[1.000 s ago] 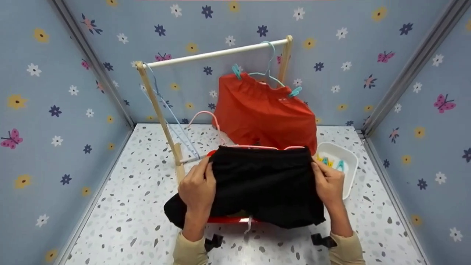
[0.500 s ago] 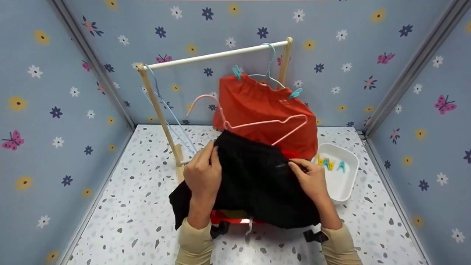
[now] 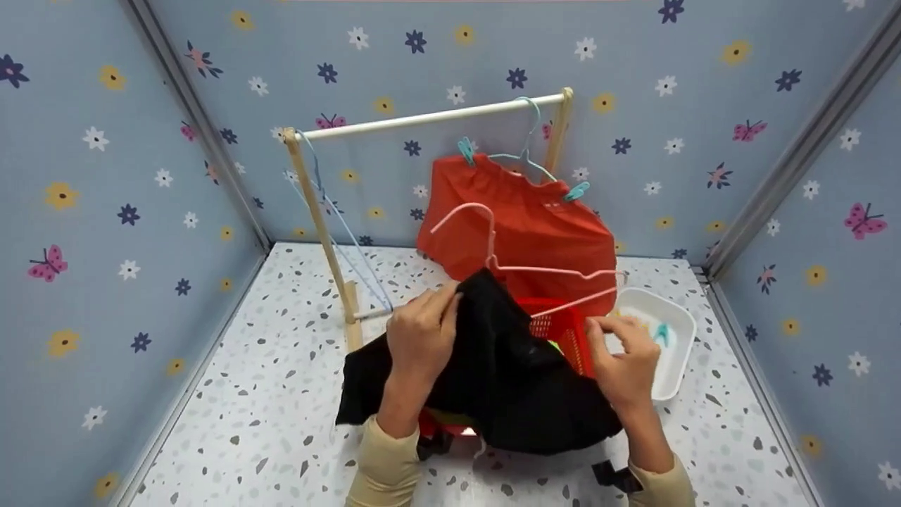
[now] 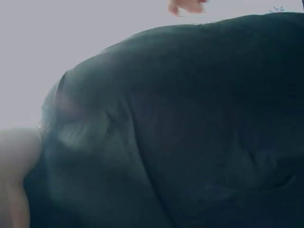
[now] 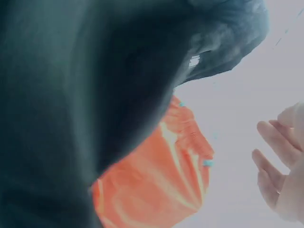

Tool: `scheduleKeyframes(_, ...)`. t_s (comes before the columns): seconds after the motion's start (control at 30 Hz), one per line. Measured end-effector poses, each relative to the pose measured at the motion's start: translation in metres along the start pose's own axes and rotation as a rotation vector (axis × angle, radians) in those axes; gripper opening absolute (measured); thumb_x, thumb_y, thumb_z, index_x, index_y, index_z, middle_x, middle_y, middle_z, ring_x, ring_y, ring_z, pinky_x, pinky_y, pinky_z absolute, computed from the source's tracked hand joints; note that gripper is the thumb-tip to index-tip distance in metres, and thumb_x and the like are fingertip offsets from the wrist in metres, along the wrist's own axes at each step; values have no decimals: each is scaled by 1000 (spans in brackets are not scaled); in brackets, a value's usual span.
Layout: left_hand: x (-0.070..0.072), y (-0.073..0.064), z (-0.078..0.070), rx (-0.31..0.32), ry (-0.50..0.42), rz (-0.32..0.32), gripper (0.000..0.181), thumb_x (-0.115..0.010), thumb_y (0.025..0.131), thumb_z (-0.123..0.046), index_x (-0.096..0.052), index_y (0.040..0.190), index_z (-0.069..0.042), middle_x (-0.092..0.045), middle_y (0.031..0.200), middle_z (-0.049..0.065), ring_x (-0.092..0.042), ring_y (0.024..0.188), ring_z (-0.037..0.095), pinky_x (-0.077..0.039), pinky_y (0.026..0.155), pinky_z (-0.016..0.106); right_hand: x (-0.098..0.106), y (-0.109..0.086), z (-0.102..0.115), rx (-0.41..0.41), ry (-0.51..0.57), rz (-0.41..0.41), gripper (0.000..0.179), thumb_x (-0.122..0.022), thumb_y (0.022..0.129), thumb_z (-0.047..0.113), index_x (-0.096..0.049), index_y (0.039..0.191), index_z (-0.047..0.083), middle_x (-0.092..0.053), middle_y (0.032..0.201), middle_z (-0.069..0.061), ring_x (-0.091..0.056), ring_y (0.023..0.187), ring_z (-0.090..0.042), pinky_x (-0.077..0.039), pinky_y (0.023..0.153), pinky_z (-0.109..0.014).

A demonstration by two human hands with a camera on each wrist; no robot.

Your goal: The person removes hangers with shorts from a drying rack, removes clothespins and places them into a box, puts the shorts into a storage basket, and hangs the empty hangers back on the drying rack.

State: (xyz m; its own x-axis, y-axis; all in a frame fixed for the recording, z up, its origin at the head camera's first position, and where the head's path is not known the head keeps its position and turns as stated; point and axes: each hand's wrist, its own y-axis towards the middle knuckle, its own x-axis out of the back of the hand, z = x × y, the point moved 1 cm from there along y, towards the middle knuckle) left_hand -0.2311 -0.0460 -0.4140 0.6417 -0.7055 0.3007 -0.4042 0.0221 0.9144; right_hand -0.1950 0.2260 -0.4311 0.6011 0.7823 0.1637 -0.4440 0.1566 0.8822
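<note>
"Fingers first: what do they hold?"
"Left hand (image 3: 421, 334) pinches an upper corner of the black garment (image 3: 507, 380), fingertips partly hidden; right hand (image 3: 626, 355) is loosely bent, holding nothing."
"Where's the garment?"
"Draped over the red basket (image 3: 574, 334), hiding most of it and part of the pink hanger (image 3: 492, 246). Left-wrist view: mostly dark cloth. Right-wrist background: pale, washed out."

A rumpled black garment (image 3: 503, 373) sags, hiding one end of a pink hanger (image 3: 538, 269).

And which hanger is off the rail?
The pink hanger, partly hidden by the black garment; the blue hanger and the aqua hanger bearing red shorts hook over the white rail.
</note>
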Motion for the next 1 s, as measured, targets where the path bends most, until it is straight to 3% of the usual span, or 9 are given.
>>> scheduleKeyframes(0.1, -8, 2, 2, -63, -67, 50, 13, -67, 93, -17, -74, 101, -10, -70, 84, 2, -67, 69, 19, -53, 59, 34, 10, 14, 6, 40, -43, -101, 10, -68, 77, -5, -72, 85, -9, -70, 83, -21, -60, 80, -40, -40, 85, -36)
scheduleKeyframes(0.17, -12, 1, 2, -101, -104, 84, 13, -68, 93, -16, -74, 102, -10, -70, 83, 2, -66, 69, 18, -53, 60, 33, 20, 18, -2, 26, -91, -119, 20, -70, 77, 4, -73, 94, -6, -71, 94, -19, -59, 90, -40, -37, 91, -40)
scheduleKeyframes(0.23, -17, -1, 1, -130, -141, 120, 14, -68, 92, -15, -74, 102, -9, -70, 84, 3, -66, 70, 18, -54, 61, 33, 32, 16, -16, -5, -144, -81, 29, -73, 78, 10, -73, 104, -1, -70, 105, -15, -57, 100, -37, -33, 94, -41)
scheduleKeyframes(0.33, -22, -6, -1, -142, -200, 165, 15, -67, 93, -16, -75, 103, -9, -71, 85, 3, -66, 70, 16, -54, 62, 31, 50, 6, -36, -51, -148, 67, 33, -75, 79, 8, -72, 112, 3, -69, 111, -12, -57, 106, -30, -33, 96, -35)
scheduleKeyframes(0.5, -30, -14, -10, -160, -293, 212, 14, -66, 94, -19, -75, 101, -11, -71, 86, 1, -65, 69, 13, -53, 63, 27, 83, -15, -52, -213, 35, 359, 23, -66, 83, -14, -72, 103, -3, -71, 97, -15, -62, 97, -8, -42, 86, -16)
scheduleKeyframes(0.6, -38, -16, -18, -202, -313, 224, 15, -65, 95, -21, -75, 102, -12, -71, 89, -1, -66, 73, 12, -53, 66, 26, 103, -22, -57, -358, 187, 446, 19, -58, 87, -18, -70, 98, -9, -71, 90, -19, -66, 90, -7, -47, 78, -15)
scheduleKeyframes(0.8, -52, -20, -24, -222, -351, 266, 17, -64, 96, -23, -75, 102, -11, -71, 89, 0, -65, 73, 11, -53, 70, 24, 119, -30, -58, -535, 468, 445, 12, -51, 92, -17, -62, 96, -16, -69, 84, -24, -70, 79, -19, -55, 64, -27)
scheduleKeyframes(0.87, -55, -24, -22, -206, -378, 292, 17, -63, 96, -22, -75, 103, -11, -71, 91, 0, -66, 77, 11, -53, 73, 25, 121, -31, -58, -531, 481, 437, 13, -49, 93, -18, -61, 96, -17, -68, 84, -25, -70, 76, -20, -54, 58, -27)
scheduleKeyframes(1.0, -58, -35, -11, -141, -447, 340, 18, -64, 96, -19, -74, 107, -9, -72, 100, 2, -67, 90, 11, -51, 83, 25, 122, -26, -58, -489, 383, 446, 14, -49, 92, -19, -63, 94, -14, -69, 82, -23, -70, 71, -18, -52, 53, -25)
